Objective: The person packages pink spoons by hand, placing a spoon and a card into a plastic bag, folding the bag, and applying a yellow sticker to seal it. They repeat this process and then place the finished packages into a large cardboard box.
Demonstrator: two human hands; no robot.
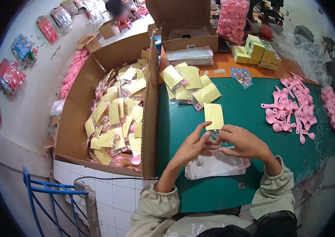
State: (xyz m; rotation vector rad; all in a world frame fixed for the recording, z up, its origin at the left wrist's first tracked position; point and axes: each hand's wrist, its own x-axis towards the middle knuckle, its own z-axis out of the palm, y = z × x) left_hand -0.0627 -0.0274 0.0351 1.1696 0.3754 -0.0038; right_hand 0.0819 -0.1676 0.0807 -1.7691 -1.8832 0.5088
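Packet just ahead of left hand — apparently being closed.
Left fingers parted; right hand's grip unclear — next calls for pressing.

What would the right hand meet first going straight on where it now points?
Likely the left hand, since the right hand points across at it. Depth is unclear, so the clear plastic near both might come first.

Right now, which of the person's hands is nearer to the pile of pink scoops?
The right hand. It is left of the pink scoops, not touching them; the left hand is farther left, beyond the right.
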